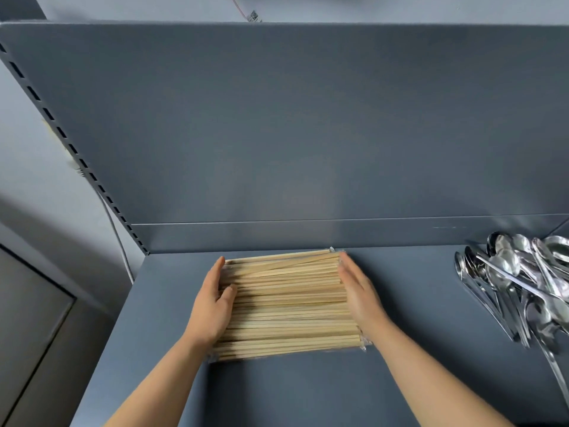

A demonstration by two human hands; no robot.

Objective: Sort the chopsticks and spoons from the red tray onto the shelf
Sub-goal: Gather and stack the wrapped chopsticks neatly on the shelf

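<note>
A wide layer of pale wooden chopsticks (289, 303), wrapped in clear plastic, lies flat on the grey shelf (400, 303), their lengths running left to right. My left hand (212, 306) presses with straight fingers against their left ends, thumb resting on top. My right hand (358, 295) presses flat against their right ends. A heap of shiny metal spoons (520, 282) lies on the shelf at the far right, apart from both hands. The red tray is out of view.
The shelf's grey back panel (292, 134) rises right behind the chopsticks. A slotted upright (74, 149) runs down the left side. Left of the shelf edge are a grey wall, a cable (118, 238) and a cabinet door (27, 328).
</note>
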